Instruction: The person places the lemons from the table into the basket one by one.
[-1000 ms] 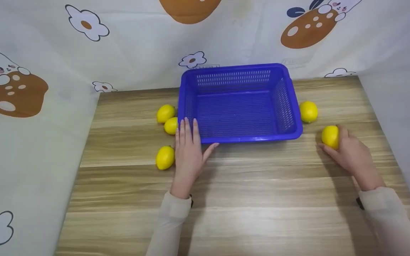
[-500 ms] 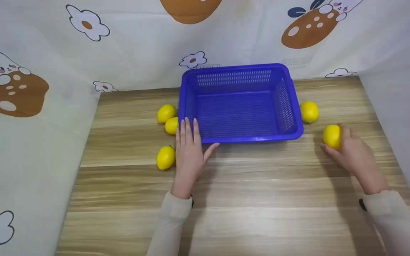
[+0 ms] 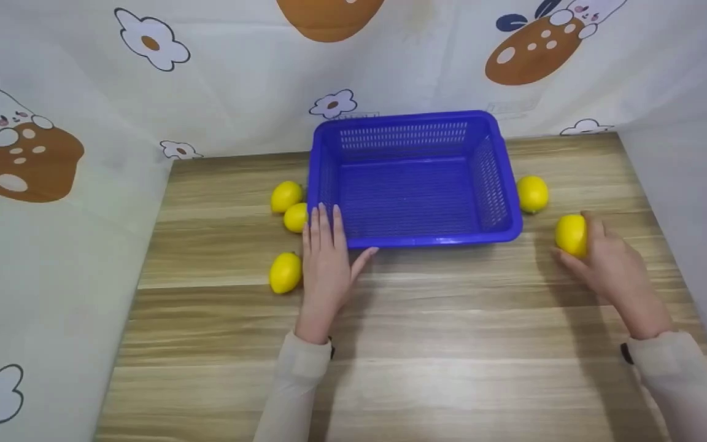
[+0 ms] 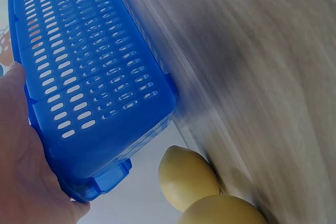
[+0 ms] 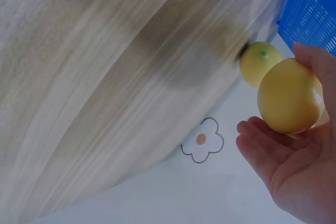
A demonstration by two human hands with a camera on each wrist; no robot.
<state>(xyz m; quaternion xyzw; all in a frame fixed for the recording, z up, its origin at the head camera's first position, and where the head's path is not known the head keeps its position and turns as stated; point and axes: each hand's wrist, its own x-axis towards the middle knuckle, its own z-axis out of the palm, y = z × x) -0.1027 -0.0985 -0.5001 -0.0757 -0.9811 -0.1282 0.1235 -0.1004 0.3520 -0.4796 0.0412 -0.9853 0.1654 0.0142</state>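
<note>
A blue plastic basket (image 3: 409, 239) with slotted walls stands at the back of the table, nothing inside it. My left hand (image 3: 327, 270) rests with straight fingers on its front left corner; in the left wrist view the hand (image 4: 26, 166) lies against the basket's rim. To the right of the basket, my right hand (image 3: 614, 264) holds a lemon (image 3: 571, 236) between thumb and fingers. The right wrist view shows this lemon (image 5: 290, 96) gripped, apart from the tabletop. Another lemon (image 3: 532, 194) lies close to the basket's right wall.
Left of the basket are a lemon (image 3: 286, 196), a second lemon (image 3: 295, 218) partly hidden by the rim, and a third lemon (image 3: 285, 272) beside my left hand. A patterned white cloth (image 3: 237, 73) hangs behind and at the sides of the wooden table (image 3: 452, 356).
My right hand has shifted very slightly to the right with the lemon in its grip. The left hand, the basket and the other lemons stay where they were.
</note>
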